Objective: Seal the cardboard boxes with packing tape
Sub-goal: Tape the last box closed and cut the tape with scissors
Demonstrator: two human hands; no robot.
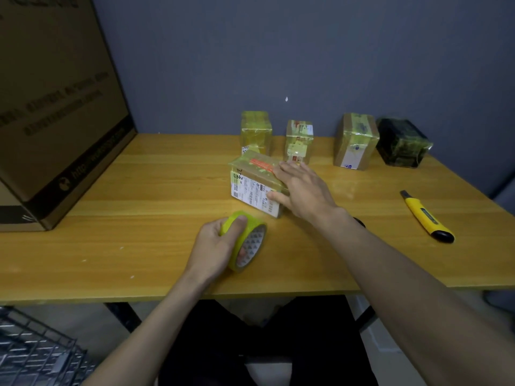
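A small cardboard box (252, 178) with a white shipping label and a red strip lies mid-table, wrapped in yellowish tape. My right hand (302, 190) rests on its right end, fingers spread flat over the top and the thumb against the labelled front. My left hand (216, 246) grips a roll of yellow packing tape (248, 242) just in front of the box, thumb over the rim and fingertips inside the core. Three taped cardboard boxes (255, 132) (299, 140) (355, 140) stand along the wall.
A dark wrapped box (401, 142) sits at the back right. A yellow utility knife (427, 217) lies on the wooden table (139, 204) at the right. A large cardboard carton (55, 107) fills the left end. A wire basket (33, 355) stands on the floor.
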